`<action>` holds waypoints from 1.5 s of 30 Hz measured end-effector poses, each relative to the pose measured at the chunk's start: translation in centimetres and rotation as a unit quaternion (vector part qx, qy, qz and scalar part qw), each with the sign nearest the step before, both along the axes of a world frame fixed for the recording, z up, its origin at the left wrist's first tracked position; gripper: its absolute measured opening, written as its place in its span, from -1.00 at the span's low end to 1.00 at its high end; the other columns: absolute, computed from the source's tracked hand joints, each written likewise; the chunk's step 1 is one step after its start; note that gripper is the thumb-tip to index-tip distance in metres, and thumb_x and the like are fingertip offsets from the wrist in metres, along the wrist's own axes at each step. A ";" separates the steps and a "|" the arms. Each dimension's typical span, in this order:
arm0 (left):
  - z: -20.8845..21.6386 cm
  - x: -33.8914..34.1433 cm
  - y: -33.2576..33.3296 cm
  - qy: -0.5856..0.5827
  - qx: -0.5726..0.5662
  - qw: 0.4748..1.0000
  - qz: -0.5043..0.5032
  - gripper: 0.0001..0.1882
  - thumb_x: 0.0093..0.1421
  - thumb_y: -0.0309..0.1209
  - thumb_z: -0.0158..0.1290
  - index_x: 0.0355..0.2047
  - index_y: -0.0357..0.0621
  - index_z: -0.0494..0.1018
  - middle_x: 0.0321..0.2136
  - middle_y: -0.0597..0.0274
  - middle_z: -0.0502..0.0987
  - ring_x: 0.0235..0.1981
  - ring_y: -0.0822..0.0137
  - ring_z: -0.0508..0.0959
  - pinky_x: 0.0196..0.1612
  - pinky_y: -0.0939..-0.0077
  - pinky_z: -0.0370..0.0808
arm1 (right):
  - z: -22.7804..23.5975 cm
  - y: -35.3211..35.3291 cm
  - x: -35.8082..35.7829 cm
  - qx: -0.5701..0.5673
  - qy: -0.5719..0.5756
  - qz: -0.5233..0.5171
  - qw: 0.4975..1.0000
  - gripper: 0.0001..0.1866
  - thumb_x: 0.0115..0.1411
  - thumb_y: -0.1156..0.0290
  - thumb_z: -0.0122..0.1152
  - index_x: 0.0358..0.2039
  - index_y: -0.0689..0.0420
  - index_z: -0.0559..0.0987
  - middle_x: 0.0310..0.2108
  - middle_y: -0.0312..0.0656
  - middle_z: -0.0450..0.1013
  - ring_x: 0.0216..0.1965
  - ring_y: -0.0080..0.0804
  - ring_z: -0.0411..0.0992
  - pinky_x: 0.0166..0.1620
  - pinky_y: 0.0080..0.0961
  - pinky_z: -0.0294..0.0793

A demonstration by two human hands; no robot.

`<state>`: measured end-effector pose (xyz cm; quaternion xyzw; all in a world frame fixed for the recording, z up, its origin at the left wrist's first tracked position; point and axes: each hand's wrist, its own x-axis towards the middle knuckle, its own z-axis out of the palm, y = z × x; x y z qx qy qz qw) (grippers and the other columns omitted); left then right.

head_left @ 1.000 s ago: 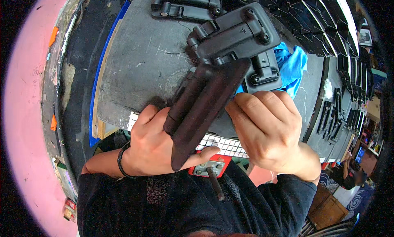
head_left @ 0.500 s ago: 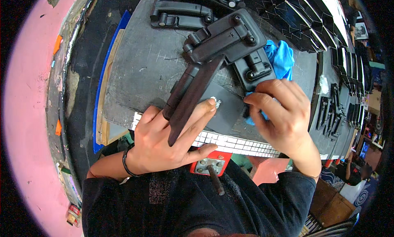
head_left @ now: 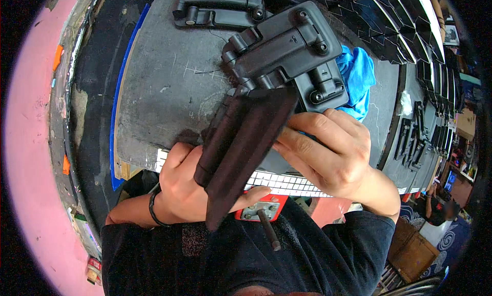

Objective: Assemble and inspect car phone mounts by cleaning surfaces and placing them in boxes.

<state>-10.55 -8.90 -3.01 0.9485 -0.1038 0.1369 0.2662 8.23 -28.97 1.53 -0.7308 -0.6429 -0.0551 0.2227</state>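
Observation:
A black folding stand (head_left: 246,147), with ribbed panels, tilts upright at the front of the workbench. My left hand (head_left: 179,175) is closed around its lower left side; the thumb shows and most of the fingers are hidden behind the panel. My right hand (head_left: 330,150) is at the stand's right edge, fingertips pinched together. What they pinch is hidden behind the panel. Just beyond lie similar black hinged stands, one (head_left: 287,47) on top of another (head_left: 323,88). A blue cloth (head_left: 359,78) is tucked beside them.
Another folded black stand (head_left: 220,9) lies at the back left of the dark workbench (head_left: 154,96). Black panels (head_left: 379,19) stand in rows at the back right. A red bracket with a bolt (head_left: 261,211) juts from the front edge. Another person (head_left: 435,209) is at far right.
The stand's panel has swung to face me more broadly, covering the grey plate and my left fingers. My right hand has moved left, to the panel's edge.

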 end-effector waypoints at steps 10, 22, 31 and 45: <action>-0.1 -2.3 1.7 0.052 0.001 0.997 -0.057 -0.36 0.23 -0.03 0.43 0.15 -0.21 0.63 0.26 -0.14 0.63 0.13 0.02 0.72 0.08 0.31 0.69 | -0.3 0.2 0.4 0.028 -0.012 0.024 0.999 -0.57 -0.11 0.27 0.31 -0.20 0.12 0.81 -0.23 -0.29 0.63 -0.53 -0.55 0.36 -0.55 -0.54 0.28; 1.1 -1.3 0.8 0.081 0.047 0.996 -0.005 -0.39 0.13 0.00 0.48 0.11 -0.01 0.65 0.30 -0.03 0.60 0.17 0.01 0.70 0.24 0.02 0.62 | -0.1 -0.3 0.1 0.033 -0.064 0.043 0.997 -0.55 -0.15 0.28 0.34 -0.19 0.11 0.83 -0.24 -0.35 0.63 -0.51 -0.59 0.31 -0.52 -0.59 0.22; 0.8 -1.2 1.2 0.037 0.076 0.996 -0.032 -0.43 0.18 0.03 0.44 0.13 0.10 0.64 0.29 -0.02 0.60 0.16 0.02 0.69 0.18 0.02 0.64 | -0.3 -0.6 -0.4 0.037 -0.070 0.038 0.996 -0.53 -0.19 0.27 0.35 -0.20 0.14 0.83 -0.24 -0.36 0.62 -0.47 -0.55 0.33 -0.49 -0.58 0.22; 1.4 -0.5 1.4 0.043 0.072 0.996 -0.045 -0.40 0.17 0.01 0.48 0.15 0.13 0.61 0.22 -0.02 0.64 0.09 -0.01 0.72 0.11 0.04 0.70 | -0.5 -0.6 -0.5 0.072 -0.090 0.059 0.992 -0.47 -0.25 0.23 0.27 -0.22 0.18 0.82 -0.26 -0.29 0.64 -0.41 -0.48 0.38 -0.45 -0.56 0.24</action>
